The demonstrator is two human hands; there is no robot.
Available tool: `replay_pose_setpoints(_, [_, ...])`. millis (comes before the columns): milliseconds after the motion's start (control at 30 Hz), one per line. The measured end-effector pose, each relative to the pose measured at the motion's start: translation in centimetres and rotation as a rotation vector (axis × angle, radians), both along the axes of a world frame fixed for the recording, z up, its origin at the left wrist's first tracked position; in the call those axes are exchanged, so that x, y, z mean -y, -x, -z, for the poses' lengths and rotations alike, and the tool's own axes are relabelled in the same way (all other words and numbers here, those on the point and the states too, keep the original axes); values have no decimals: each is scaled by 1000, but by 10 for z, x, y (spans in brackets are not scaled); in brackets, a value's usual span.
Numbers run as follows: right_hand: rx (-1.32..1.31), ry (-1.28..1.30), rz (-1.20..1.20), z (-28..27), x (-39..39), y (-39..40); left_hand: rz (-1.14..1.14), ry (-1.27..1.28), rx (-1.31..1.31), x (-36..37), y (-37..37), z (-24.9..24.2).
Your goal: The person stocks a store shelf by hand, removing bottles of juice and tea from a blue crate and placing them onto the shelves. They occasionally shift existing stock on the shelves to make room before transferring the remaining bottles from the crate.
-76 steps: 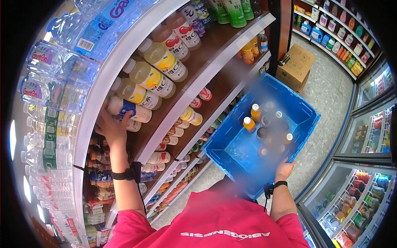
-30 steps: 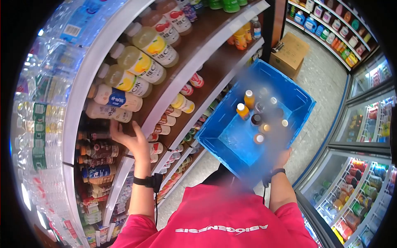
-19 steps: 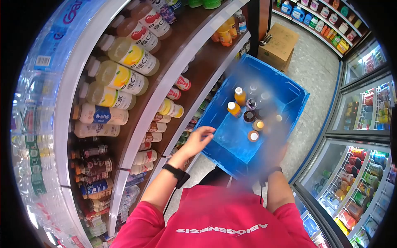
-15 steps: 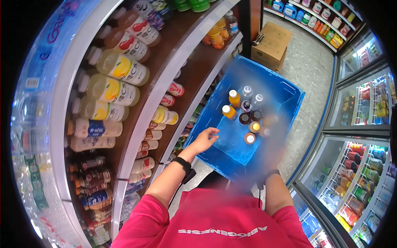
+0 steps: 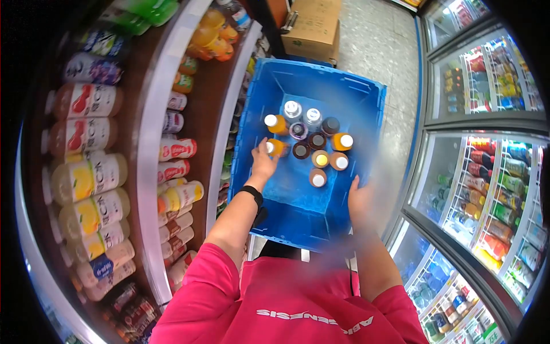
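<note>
A blue plastic crate (image 5: 286,221) holds several upright bottles with white, dark and yellow caps. My left hand (image 5: 264,163) reaches over the crate's left side, its fingers curled around a white-capped orange juice bottle (image 5: 279,148). Beside that stands a second orange juice bottle (image 5: 277,124). Clear-capped bottles (image 5: 293,110), dark-capped bottles (image 5: 317,141) and brown bottles (image 5: 318,178) fill the middle. Another orange juice bottle (image 5: 342,141) is at the group's right. My right hand (image 5: 361,198) is at the crate's right side, thumb stretched out, apparently holding nothing; a blurred smear covers part of it.
Shelves of drink bottles (image 5: 94,175) rise close on my left. Glass-door fridges (image 5: 475,195) line the right side. Beyond the crate, a cardboard box (image 5: 312,28) stands on the tiled floor (image 5: 375,40).
The view has shifted, so the crate appears farther left. My left hand has gone from above the crate's near left part to an orange juice bottle. My right hand shows more clearly.
</note>
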State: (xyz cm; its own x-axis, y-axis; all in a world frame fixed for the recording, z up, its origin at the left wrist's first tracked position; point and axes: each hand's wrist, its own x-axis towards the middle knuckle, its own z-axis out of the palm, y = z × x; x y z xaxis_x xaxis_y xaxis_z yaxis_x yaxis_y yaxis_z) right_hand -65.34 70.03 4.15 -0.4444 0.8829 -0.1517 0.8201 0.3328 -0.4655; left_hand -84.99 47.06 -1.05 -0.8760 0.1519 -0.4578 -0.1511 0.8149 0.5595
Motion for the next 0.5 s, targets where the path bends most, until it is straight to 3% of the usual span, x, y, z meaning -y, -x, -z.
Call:
replay_pose_setpoints(100, [-23,134,8,13,-3,-5,47,81,-98,-10,6,-11])
replay_pose_setpoints(300, [18,153,41,-4,-1,0,177,146,-241,-13,-2,-25])
replay_pose_setpoints(400, [-7,146,26,0,-2,0,180,146,-317,-15,-16,-67])
replay_pose_setpoints(500, [-38,157,25,3,-2,-1,178,-41,-435,-3,-21,-109])
